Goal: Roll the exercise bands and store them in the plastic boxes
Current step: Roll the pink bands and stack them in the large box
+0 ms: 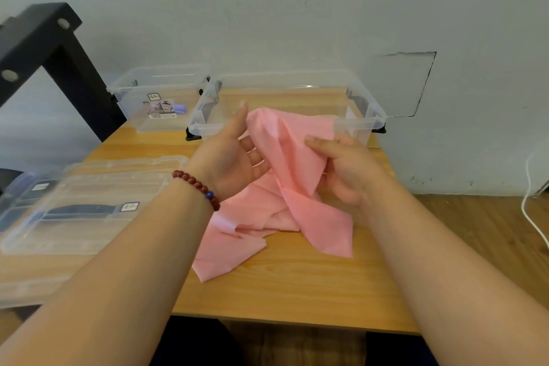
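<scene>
Large clear box (361, 120) is open on top with the wall (297, 9) close behind it, so access is from above or from its front. Pink exercise band (297, 175) is heaped just in front of it, the smaller clear box (154, 89) sits just left, and the clear lids (89, 187) and black frame (44, 36) lie further left. Bare tabletop (297, 291) lies well in front, past the band.

The fingers of the right hand (350, 172) are hidden under the band (294, 169); only the thumb shows on top. The lids (77, 208) at the left are smeared with blur and run off the edge. The label (162, 109) on the far box (130, 92) is too small to read. The cable (530, 214) is cut off at the right.
</scene>
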